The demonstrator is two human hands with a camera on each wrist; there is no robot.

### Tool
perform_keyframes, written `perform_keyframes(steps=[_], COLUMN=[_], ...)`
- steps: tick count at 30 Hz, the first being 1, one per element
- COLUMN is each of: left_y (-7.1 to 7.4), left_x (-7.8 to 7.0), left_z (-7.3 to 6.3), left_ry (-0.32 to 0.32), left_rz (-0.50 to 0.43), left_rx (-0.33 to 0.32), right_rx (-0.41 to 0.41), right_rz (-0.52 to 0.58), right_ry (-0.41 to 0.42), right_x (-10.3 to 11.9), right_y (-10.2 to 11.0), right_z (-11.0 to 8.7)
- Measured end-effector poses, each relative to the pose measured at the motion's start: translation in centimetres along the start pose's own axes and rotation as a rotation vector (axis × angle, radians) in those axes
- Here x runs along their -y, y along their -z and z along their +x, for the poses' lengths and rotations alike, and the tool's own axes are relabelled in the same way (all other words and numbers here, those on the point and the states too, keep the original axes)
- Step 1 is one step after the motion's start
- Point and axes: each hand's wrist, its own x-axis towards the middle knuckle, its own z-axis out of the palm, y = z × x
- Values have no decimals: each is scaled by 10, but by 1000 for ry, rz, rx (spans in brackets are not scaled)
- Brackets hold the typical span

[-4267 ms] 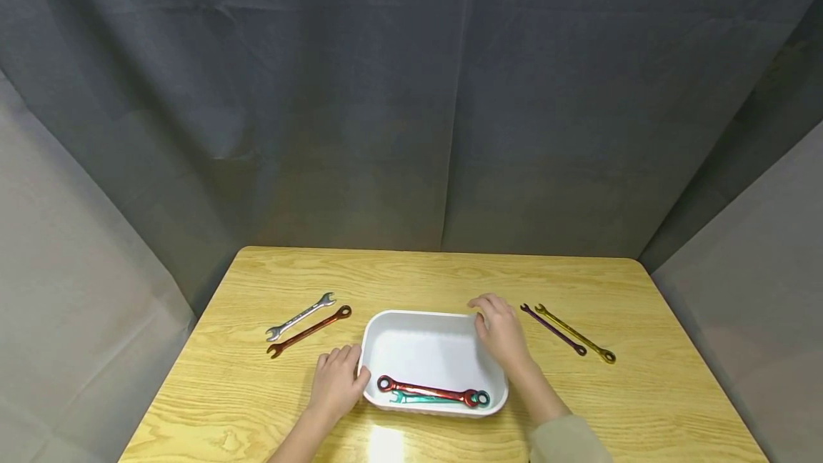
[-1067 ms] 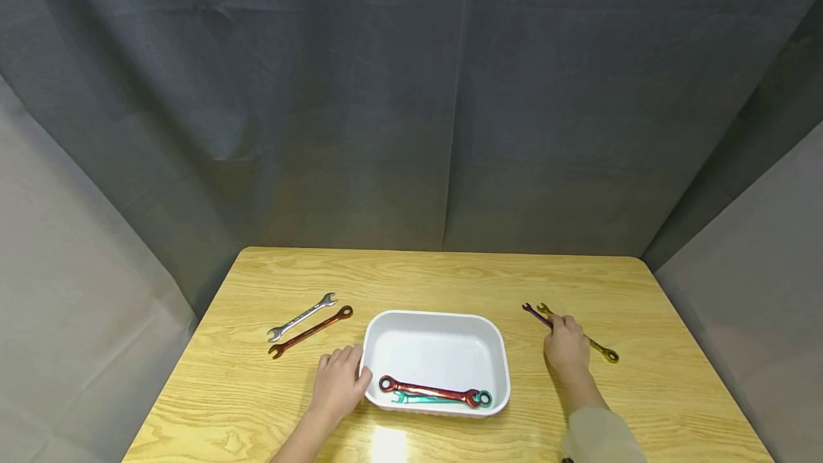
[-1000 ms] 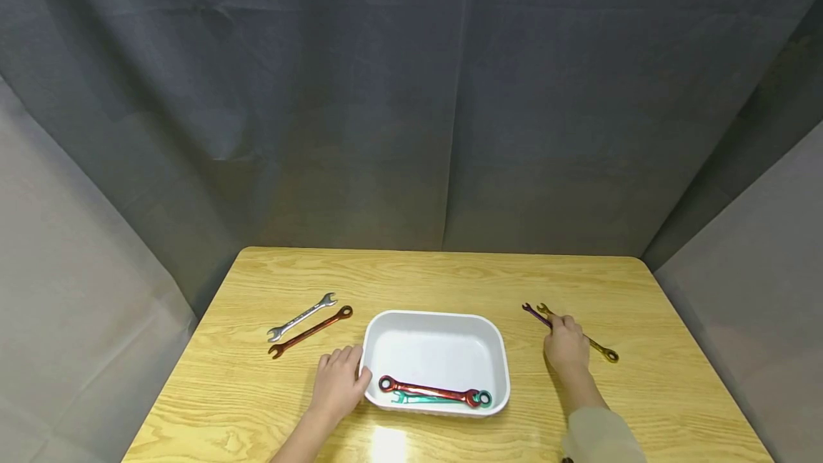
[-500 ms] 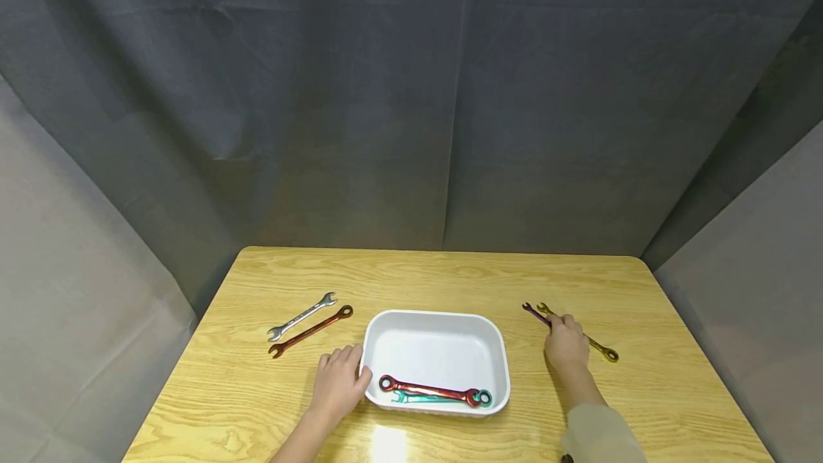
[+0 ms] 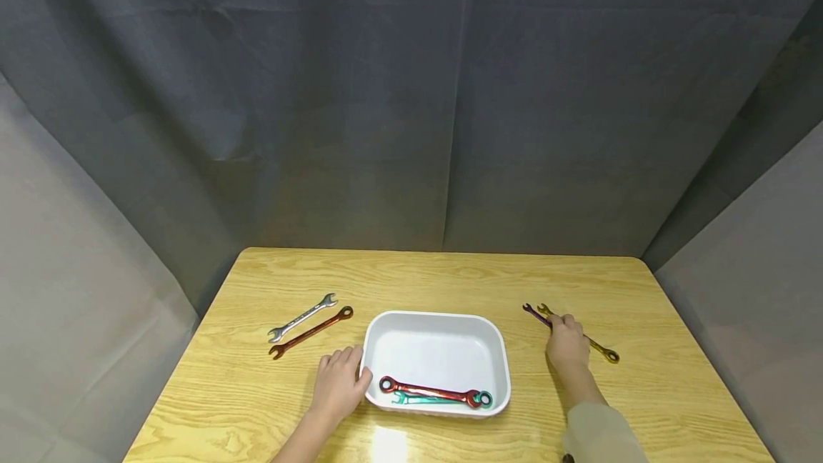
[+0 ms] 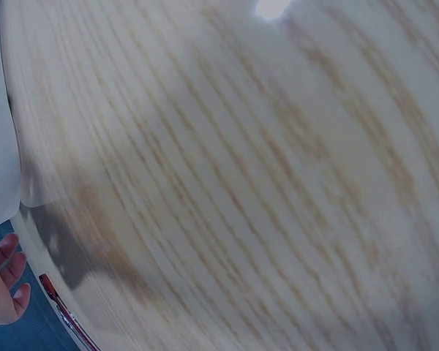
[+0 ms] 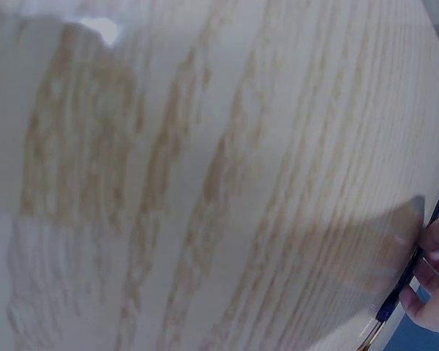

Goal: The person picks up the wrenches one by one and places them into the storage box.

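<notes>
My left hand (image 5: pixel 337 383) grips the left rim of a white tray (image 5: pixel 434 315), its thumb over the edge and its fingers outside. Loosely bent fingers of that hand also show in the left wrist view. Inside the tray a red wrench (image 5: pixel 427 391) lies across a green wrench (image 5: pixel 411 399). To the right, my right hand (image 5: pixel 567 345) pinches a purple wrench (image 5: pixel 532 311), which stays low at the table. The right wrist view shows thumb and fingers around this purple wrench (image 7: pixel 392 300). Beside it lies a yellow wrench (image 5: pixel 603 351), its middle hidden by the hand.
A silver open-end wrench (image 5: pixel 301 319) and an orange-brown wrench (image 5: pixel 311 332) lie side by side left of the tray. The wooden table (image 5: pixel 424 281) ends at a dark grey curtain (image 5: pixel 360 127) behind.
From the tray's right rim, my right hand has moved right to the purple wrench and has stayed there for about a second. My left hand has kept its place at the tray.
</notes>
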Motion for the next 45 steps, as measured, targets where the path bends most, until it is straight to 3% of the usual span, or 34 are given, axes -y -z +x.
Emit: perform_keyframes(steps=[12,26,34,40,45], left_y=[0,-3,-3,-4,-4], left_x=[0,1,1,1,1], left_z=[0,0,0,0,0], left_ry=[0,2,4,-3,5], left_rz=[-2,-11,-11,-14,-19], left_rx=[-3,-14,-15,-35,-16], right_rx=[5,151,169,184,216], right_rz=[-44,-119,-122,-122,-127], right_ry=[51,76,83,55,24], right_x=[-4,6,7,6,5], right_y=[0,15,17,12,9], right_z=[4,4,3,4,7])
